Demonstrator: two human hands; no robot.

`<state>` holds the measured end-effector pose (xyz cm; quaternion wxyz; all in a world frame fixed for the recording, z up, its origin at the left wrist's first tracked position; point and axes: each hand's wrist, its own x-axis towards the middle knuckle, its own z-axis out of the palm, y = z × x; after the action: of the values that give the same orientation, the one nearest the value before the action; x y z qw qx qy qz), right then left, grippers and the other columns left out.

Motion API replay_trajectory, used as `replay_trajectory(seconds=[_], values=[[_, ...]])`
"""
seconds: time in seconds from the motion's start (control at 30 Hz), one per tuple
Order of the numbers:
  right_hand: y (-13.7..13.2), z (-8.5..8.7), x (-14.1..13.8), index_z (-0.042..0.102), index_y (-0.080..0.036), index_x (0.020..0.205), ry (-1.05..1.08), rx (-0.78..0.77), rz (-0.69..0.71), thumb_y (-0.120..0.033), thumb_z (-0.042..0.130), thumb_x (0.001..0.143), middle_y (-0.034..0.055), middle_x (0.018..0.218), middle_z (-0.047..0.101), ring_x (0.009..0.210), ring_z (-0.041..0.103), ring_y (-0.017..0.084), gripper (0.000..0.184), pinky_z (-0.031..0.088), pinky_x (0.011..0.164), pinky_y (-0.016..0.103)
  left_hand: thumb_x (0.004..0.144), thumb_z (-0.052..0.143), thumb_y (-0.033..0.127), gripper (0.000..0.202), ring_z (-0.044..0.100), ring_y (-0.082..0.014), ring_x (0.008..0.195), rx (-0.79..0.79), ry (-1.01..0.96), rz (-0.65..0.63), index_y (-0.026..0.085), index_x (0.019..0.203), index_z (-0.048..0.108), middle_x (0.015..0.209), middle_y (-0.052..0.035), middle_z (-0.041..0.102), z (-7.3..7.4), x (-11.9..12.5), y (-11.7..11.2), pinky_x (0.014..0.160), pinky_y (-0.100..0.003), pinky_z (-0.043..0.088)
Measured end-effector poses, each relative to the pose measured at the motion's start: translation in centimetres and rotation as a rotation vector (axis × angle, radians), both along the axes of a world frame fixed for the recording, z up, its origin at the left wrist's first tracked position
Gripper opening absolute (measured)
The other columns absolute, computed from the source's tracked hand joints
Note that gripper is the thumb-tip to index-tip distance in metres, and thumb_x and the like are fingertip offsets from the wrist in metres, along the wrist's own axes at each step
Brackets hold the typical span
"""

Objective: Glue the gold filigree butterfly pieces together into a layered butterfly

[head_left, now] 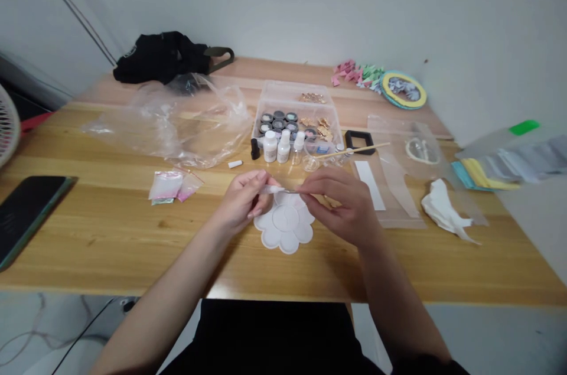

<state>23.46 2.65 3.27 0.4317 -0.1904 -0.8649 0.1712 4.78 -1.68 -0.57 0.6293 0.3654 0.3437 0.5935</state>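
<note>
Our left hand (243,201) and right hand (341,204) raised, fingers (261,176) clamped on a slim white strip (271,189), which was over a white flower-shaped paint palette (271,238), near the front edge of the bench (110,245)

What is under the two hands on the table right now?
A white flower-shaped palette lies under the left hand and right hand, on the wooden table. Its upper wells are covered by the hands, so their contents cannot be seen.

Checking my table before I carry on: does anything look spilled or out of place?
No spill shows. The oddest things are the crumpled plastic bag sprawled across the table and a scrunched tissue lying loose to the right.
</note>
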Motion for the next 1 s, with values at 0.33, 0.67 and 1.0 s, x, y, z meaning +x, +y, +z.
replay_trajectory(seconds=[0.33,0.67,1.0], values=[[0.04,0.15,0.08,0.070,-0.024,0.093,0.020,-0.116,0.068,-0.010,0.059,0.084,-0.0013,0.074,0.069,0.067,0.061,0.012,0.020,0.049,0.061,0.026,0.079,0.069,0.049,0.033,0.021,-0.0029,0.026,-0.024,-0.045,-0.061,0.016,0.072,0.067,0.030,0.0101,0.037,0.18,-0.12,-0.03,0.033,-0.017,0.017],[0.07,0.10,0.24,0.070,-0.021,0.090,0.012,-0.225,-0.002,-0.012,0.060,0.083,-0.0019,0.069,0.065,0.056,0.052,0.009,0.015,0.041,0.050,0.022,0.071,0.079,0.045,0.031,0.040,-0.0043,0.034,-0.031,-0.026,0.019,0.016,0.075,0.067,0.043,0.0062,0.054,0.48,0.24,0.02,0.040,-0.016,0.032],[0.13,-0.41,0.37,0.071,-0.021,0.092,0.036,-0.316,-0.044,-0.017,0.061,0.085,-0.0008,0.071,0.066,0.054,0.051,0.008,0.013,0.039,0.046,0.022,0.068,0.083,0.033,0.024,0.058,-0.0081,0.053,0.050,-0.031,0.024,0.018,0.078,0.068,0.061,0.0019,0.067,0.27,0.08,0.27,0.054,-0.020,0.046]])
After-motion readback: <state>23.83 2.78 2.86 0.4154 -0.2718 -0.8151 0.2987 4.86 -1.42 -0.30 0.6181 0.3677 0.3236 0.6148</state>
